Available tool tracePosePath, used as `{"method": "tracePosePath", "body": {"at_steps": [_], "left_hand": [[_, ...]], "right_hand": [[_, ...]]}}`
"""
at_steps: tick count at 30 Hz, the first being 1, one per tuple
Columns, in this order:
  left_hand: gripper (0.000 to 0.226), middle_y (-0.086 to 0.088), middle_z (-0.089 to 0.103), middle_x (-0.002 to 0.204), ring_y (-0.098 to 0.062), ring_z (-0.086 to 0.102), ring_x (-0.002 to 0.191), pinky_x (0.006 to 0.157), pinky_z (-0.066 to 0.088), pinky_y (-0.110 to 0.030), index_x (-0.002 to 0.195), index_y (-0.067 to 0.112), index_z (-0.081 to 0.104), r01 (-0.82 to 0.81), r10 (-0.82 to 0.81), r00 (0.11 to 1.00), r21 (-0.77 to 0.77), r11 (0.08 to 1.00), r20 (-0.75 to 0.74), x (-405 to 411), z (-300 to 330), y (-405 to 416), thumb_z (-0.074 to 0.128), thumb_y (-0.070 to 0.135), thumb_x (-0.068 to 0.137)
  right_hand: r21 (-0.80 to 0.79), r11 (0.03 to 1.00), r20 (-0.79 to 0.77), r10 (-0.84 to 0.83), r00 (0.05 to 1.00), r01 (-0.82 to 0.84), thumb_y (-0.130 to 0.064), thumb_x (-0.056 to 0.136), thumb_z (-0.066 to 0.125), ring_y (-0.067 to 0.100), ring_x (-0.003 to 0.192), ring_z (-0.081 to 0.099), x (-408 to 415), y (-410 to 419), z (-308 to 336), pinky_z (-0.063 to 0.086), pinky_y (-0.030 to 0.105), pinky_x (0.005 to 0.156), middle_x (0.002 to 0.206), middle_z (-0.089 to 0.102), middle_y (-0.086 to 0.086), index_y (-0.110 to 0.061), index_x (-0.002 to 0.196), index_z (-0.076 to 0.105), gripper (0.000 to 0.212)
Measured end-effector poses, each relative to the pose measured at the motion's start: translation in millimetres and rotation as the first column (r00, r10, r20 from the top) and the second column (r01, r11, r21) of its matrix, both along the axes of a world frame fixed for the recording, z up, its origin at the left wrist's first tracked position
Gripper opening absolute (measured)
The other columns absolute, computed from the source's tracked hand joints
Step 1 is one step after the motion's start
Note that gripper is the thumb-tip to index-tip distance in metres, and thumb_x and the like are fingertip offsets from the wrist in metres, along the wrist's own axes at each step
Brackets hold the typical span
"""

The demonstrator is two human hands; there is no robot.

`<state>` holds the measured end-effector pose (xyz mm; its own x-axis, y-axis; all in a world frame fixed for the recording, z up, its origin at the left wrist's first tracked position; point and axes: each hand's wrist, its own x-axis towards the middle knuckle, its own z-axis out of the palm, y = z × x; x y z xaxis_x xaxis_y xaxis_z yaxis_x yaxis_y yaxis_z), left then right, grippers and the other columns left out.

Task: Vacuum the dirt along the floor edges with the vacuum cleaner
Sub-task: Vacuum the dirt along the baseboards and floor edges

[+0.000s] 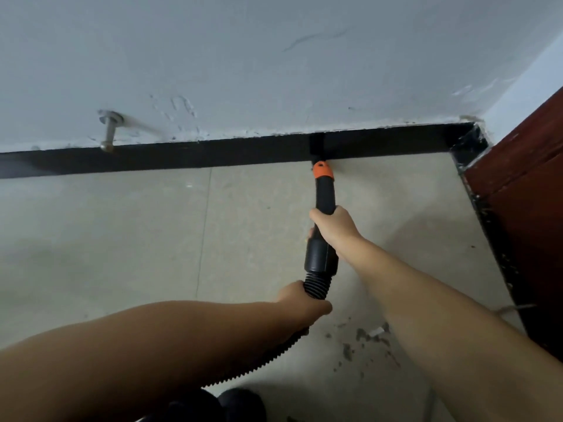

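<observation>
View: seen from the person's head, looking down past two bare forearms at a tiled floor meeting a wall.
Vacuum nozzle (323, 190): a black tube with an orange collar at its tip, pointing away from the person; the tip touches the line where the floor meets the black skirting board (182, 155).
Right hand (332, 228): fingers curled round the black tube just behind the nozzle, gripping it from the right side.
Left hand (304, 303): wrapped round the ribbed black hose (316, 284) where it leaves the tube's cuff; the hose then runs back under the left forearm toward the bottom of the view.
Floor (122, 239): pale beige tiles with thin grout lines; wide and bare to the left of the nozzle.
Dirt (362, 336): grey crumbs and specks scattered on the tile close to the person, between the two forearms and under the right one, well apart from the nozzle tip.
Wall (274, 56): pale, scuffed, with rough paint along the top of the skirting.
Door stopper (108, 130): a small metal peg sticking out of the wall just above the skirting, well to the left of the nozzle.
Corner: the skirting turns at the far right, where a dark red wooden door (524, 166) stands; the floor narrows there, with specks along that edge.
Bottom edge: dark rounded shapes, too unclear to name.
</observation>
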<state>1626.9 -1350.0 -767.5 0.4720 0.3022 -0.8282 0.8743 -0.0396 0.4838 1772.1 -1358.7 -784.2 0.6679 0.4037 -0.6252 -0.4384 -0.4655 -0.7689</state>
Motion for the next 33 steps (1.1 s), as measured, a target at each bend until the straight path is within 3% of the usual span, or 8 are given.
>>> {"method": "tracePosePath", "body": {"at_steps": [5,8,10,14,16,20,25,33], "left_hand": [[0.016,-0.005,0.049,0.067,-0.019,0.048,0.050,0.057,0.047,-0.028,0.083,0.012,0.045,-0.152,0.152,0.988,-0.021,0.988,0.016,-25,-5,13,0.061,0.014,0.080],[0.016,-0.005,0.049,0.067,-0.019,0.049,0.049,0.051,0.046,-0.024,0.082,0.013,0.045,-0.212,0.212,0.977,-0.001,0.977,0.030,-31,-6,20,0.060,0.016,0.080],[0.015,-0.004,0.049,0.068,-0.021,0.051,0.055,0.057,0.050,-0.030,0.081,0.014,0.046,-0.262,0.261,0.963,0.005,0.965,0.074,-28,-2,19,0.060,0.017,0.077],[0.017,0.000,0.051,0.066,-0.020,0.052,0.059,0.061,0.051,-0.035,0.078,0.023,0.046,-0.267,0.267,0.947,-0.023,0.963,0.179,-20,32,5,0.058,0.027,0.066],[0.019,0.004,0.051,0.063,-0.019,0.052,0.058,0.060,0.051,-0.035,0.078,0.027,0.046,-0.222,0.222,0.952,-0.024,0.975,0.209,-25,62,-2,0.058,0.034,0.064],[0.019,0.001,0.057,0.067,-0.021,0.056,0.061,0.065,0.055,-0.043,0.082,0.028,0.050,-0.122,0.124,0.964,-0.025,0.992,0.235,-42,137,6,0.063,0.034,0.068],[0.018,0.008,0.052,0.061,-0.014,0.051,0.057,0.057,0.042,-0.027,0.074,0.032,0.047,-0.091,0.076,0.973,0.057,0.994,0.219,-87,248,33,0.063,0.038,0.068],[0.020,0.012,0.055,0.062,-0.004,0.051,0.055,0.050,0.037,-0.022,0.069,0.038,0.045,-0.104,0.066,0.978,0.188,0.977,0.197,-157,438,81,0.065,0.041,0.070]], "right_hand": [[-0.010,0.985,0.044,0.170,0.984,-0.170,-0.018,0.084,0.057,0.019,0.051,0.059,-27,36,-3,0.054,0.031,0.057,0.063,0.059,0.005,-0.015,0.092,0.047,0.014],[-0.023,0.962,0.038,0.271,0.962,-0.271,-0.020,0.084,0.057,0.027,0.064,0.062,-36,54,1,0.056,0.041,0.072,0.070,0.061,0.010,-0.013,0.096,0.047,0.017],[-0.051,0.923,0.031,0.383,0.923,-0.382,-0.019,0.083,0.056,0.030,0.067,0.063,-35,65,11,0.056,0.043,0.077,0.068,0.062,0.010,-0.010,0.097,0.048,0.018],[-0.098,0.835,0.009,0.544,0.839,-0.541,-0.017,0.080,0.059,0.026,0.059,0.065,-22,66,61,0.056,0.037,0.064,0.064,0.062,0.008,-0.013,0.093,0.050,0.016],[-0.119,0.848,0.046,0.525,0.850,-0.517,-0.017,0.080,0.060,0.023,0.053,0.066,-21,55,97,0.054,0.032,0.059,0.062,0.061,0.007,-0.014,0.092,0.049,0.017],[-0.092,0.881,0.092,0.471,0.877,-0.463,-0.016,0.083,0.059,0.022,0.053,0.065,-32,41,184,0.056,0.034,0.063,0.062,0.063,0.009,-0.016,0.094,0.048,0.016],[0.014,0.903,0.077,0.426,0.901,-0.429,-0.009,0.086,0.058,0.023,0.046,0.060,-74,61,305,0.053,0.029,0.052,0.058,0.058,0.010,-0.011,0.091,0.045,0.014],[0.118,0.879,0.164,0.442,0.882,-0.462,-0.009,0.086,0.058,0.017,0.045,0.060,-141,102,501,0.049,0.019,0.047,0.057,0.062,0.013,-0.005,0.098,0.048,0.015]]}}
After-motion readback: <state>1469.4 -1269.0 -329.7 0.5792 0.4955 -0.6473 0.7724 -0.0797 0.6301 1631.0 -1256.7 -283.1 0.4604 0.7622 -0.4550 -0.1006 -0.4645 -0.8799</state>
